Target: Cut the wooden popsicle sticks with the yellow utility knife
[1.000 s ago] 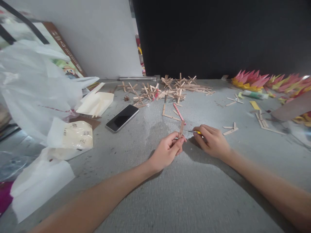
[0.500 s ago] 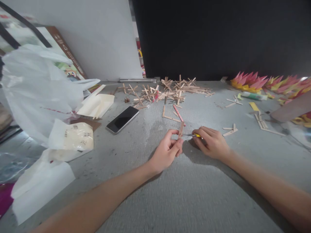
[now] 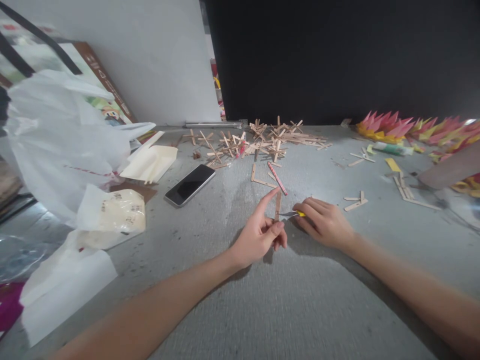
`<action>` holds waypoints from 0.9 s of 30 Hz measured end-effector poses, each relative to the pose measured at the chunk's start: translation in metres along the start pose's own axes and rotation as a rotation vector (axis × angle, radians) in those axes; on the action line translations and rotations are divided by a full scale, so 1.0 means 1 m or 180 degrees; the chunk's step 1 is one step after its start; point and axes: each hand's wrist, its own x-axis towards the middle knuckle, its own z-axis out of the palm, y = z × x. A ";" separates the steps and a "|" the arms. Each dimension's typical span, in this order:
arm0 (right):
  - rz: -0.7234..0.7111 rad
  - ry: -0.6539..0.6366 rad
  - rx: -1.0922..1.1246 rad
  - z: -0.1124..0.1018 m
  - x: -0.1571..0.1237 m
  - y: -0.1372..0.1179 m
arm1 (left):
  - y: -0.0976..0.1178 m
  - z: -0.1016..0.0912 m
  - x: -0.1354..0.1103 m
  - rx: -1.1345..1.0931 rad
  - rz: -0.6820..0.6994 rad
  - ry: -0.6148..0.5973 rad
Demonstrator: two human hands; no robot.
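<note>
My left hand (image 3: 258,234) pinches a flat wooden craft stick (image 3: 278,204) near its lower end, with the index finger stretched up along it. Curled on the tabletop, my right hand (image 3: 325,221) grips a small tool with a yellow handle (image 3: 300,213). Its thin metal tip points left and meets the stick or lies just beside it; the fingers hide most of the handle. Just beyond the stick's top lies a red-and-white striped straw or pen (image 3: 277,178). Behind it, craft sticks joined at an angle (image 3: 262,182) rest on the table.
A heap of craft sticks (image 3: 273,137) lies at the back. To the left are a phone (image 3: 190,185), a paper food tray (image 3: 159,160) and a white plastic bag (image 3: 63,130). Pink and yellow paper flowers (image 3: 386,127), a glue stick (image 3: 392,148) and loose sticks (image 3: 356,201) are at right.
My left index finger has straightened upward, and the stick has shifted slightly down and left. My right hand has moved slightly left with the yellow-handled tool, its tip a little lower.
</note>
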 end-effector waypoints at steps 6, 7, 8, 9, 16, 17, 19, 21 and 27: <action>0.0014 0.0006 0.0069 0.000 0.000 0.001 | -0.002 -0.003 0.000 -0.0017 -0.0034 -0.0092; -0.0005 0.0012 0.0043 0.000 0.000 0.001 | -0.003 -0.003 -0.001 -0.0021 -0.0024 -0.0115; -0.0035 0.0010 0.0014 0.000 0.001 0.000 | -0.004 -0.004 -0.001 -0.0025 -0.0008 -0.0133; -0.0073 0.0000 -0.0013 -0.001 0.001 0.000 | -0.005 -0.004 -0.001 -0.0029 0.0010 -0.0148; -0.0372 -0.0141 -0.0164 -0.001 0.002 -0.002 | -0.012 -0.003 0.001 -0.0343 0.0042 -0.0350; -0.0393 -0.0147 -0.0172 -0.001 0.002 -0.002 | -0.013 -0.003 0.001 -0.0407 0.0034 -0.0383; -0.0394 -0.0159 -0.0157 0.000 0.000 -0.001 | -0.013 -0.002 0.003 -0.0503 0.0003 -0.0463; -0.0375 -0.0172 -0.0112 0.001 -0.001 0.000 | -0.014 -0.002 0.004 -0.0571 -0.0023 -0.0522; -0.0378 -0.0204 -0.0057 0.003 -0.002 0.001 | -0.013 -0.002 0.005 -0.0630 -0.0028 -0.0662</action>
